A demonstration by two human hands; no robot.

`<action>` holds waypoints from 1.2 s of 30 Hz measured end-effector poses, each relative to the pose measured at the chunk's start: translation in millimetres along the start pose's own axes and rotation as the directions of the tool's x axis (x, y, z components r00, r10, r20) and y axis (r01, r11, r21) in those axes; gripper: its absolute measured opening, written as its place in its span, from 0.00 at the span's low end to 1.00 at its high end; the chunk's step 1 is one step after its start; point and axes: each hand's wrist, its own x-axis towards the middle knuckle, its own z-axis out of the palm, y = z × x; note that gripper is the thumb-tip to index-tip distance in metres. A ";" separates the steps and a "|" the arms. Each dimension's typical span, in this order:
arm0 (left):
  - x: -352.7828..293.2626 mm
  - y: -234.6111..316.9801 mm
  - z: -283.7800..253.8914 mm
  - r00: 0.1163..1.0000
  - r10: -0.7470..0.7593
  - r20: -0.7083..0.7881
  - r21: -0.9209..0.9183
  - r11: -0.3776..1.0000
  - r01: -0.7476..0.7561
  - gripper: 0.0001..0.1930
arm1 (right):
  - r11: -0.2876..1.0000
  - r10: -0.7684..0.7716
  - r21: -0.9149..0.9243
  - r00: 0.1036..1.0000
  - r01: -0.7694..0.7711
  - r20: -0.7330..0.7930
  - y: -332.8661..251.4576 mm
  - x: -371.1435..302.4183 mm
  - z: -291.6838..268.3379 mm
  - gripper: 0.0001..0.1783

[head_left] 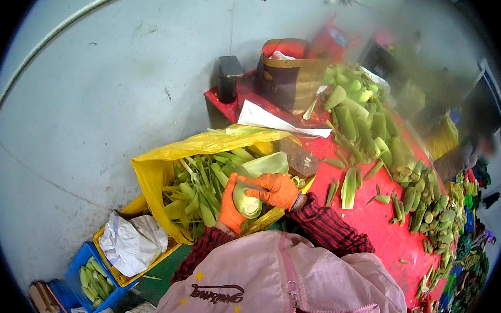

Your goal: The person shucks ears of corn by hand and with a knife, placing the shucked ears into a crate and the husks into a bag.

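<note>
My left hand (230, 205), in an orange glove, is closed around an ear of corn (246, 205) in pale green husk. Its round cut end faces me. My right hand (278, 190), gloved in orange too, is closed over the ear's upper side. A thin grey blade-like tool (251, 184) shows at its fingers; the handle is hidden. Just beyond my hands a broad pale husk leaf (267, 164) lies over the opening of a yellow bag (152, 176). Below and left of the ear, the bag is full of stripped green husks (198, 185).
On the right, a red table (332, 200) bears a long heap of corn ears (368, 127). A brown bag (297, 80) and a black container (229, 78) stand at the back. At lower left are a blue crate (75, 279) of pale ears and a white sack (131, 242).
</note>
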 end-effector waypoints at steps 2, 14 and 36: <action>-5.4 -0.1 1.4 0.995 -0.047 0.084 -0.047 0.998 0.052 0.22 | 0.991 -0.092 0.086 0.990 0.101 -0.105 11.4 -1.0 11.8 0.24; -56.3 3.6 42.0 0.982 -0.002 0.190 0.419 0.905 -0.080 0.38 | 0.464 0.817 0.872 0.455 -0.155 -0.354 115.1 34.1 -48.2 0.26; -16.8 -2.6 28.3 0.914 0.362 0.186 0.923 0.256 -0.289 0.31 | 0.585 0.580 0.596 0.797 -0.550 0.166 14.6 3.1 15.4 0.12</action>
